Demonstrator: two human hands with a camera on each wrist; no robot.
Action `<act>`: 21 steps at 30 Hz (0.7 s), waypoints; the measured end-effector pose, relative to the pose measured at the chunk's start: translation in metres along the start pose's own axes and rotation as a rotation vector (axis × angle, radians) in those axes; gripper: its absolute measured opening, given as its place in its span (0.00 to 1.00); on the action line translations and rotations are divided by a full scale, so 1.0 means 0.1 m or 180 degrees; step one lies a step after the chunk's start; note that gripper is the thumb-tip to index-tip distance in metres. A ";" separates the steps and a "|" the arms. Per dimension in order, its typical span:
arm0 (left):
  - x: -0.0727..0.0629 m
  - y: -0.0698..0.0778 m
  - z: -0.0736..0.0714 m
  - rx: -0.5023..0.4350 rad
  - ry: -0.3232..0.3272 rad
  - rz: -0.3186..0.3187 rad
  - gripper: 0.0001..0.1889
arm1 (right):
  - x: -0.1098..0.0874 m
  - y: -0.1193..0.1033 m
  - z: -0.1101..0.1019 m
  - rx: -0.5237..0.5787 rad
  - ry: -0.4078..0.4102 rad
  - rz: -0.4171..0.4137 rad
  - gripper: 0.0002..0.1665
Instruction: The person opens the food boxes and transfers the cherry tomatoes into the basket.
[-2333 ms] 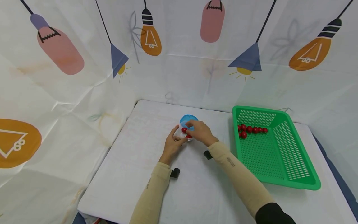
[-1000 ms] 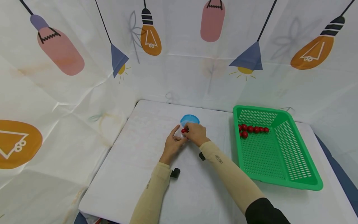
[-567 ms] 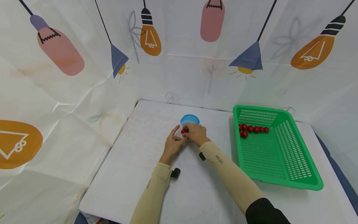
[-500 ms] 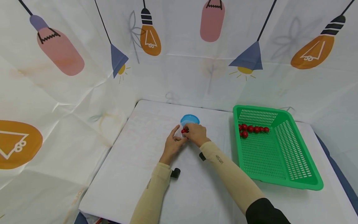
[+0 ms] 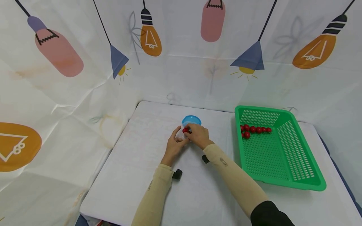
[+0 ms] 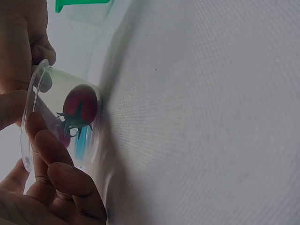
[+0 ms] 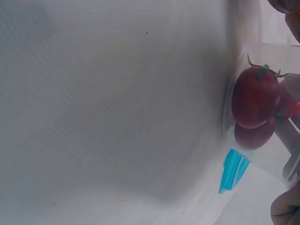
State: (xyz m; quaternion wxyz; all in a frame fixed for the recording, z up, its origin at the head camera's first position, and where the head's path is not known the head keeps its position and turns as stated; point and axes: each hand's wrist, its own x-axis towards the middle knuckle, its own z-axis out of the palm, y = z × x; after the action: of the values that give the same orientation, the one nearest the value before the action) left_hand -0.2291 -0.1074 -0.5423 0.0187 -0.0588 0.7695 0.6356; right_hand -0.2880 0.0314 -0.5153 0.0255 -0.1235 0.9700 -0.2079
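Note:
My left hand (image 5: 173,147) holds a clear plastic cup (image 6: 60,79), its curled fingers against the wall in the left wrist view. Inside the cup lie red cherry tomatoes (image 7: 253,101), one with a green calyx facing the left wrist camera. From above, my right hand (image 5: 199,135) reaches into the cup, thumb and finger pinching a cherry tomato (image 7: 289,107) over the others. Its fingertips are partly cut off by the right wrist view's edge. Just behind the cup stands a blue lid (image 5: 191,118). In the head view, both hands hide most of the cup.
A green plastic basket (image 5: 282,185) with slotted sides stands on the right of the white-covered table (image 5: 127,175). Several cherry tomatoes (image 5: 258,129) lie at its far left corner. A patterned white sheet (image 5: 181,78) hangs behind the table.
Since the earliest frame, my right hand has moved slightly left and lower, its fingers going into the cup. Over the last second it has hardly moved. My left hand keeps its place.

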 end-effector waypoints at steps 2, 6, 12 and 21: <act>0.00 0.00 0.00 -0.0016 -0.0004 0.0003 0.40 | -0.01 0.01 0.00 0.0105 0.0058 -0.0061 0.20; 0.01 -0.01 -0.01 -0.0033 -0.0007 0.0019 0.40 | -0.03 0.03 -0.02 0.0364 0.0156 -0.0168 0.19; 0.03 -0.02 0.00 0.0002 -0.0008 0.0042 0.40 | -0.08 0.07 -0.08 0.0725 0.0308 -0.0289 0.19; 0.04 -0.01 0.00 0.0013 -0.0025 0.0059 0.41 | -0.15 0.13 -0.22 0.0899 0.0558 -0.0360 0.21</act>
State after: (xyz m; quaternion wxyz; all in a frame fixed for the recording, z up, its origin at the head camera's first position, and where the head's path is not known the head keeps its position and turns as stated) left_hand -0.2329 -0.1077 -0.5441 0.0160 -0.0490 0.7713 0.6344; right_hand -0.2784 0.0557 -0.5010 -0.0539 -0.1544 0.9211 -0.3533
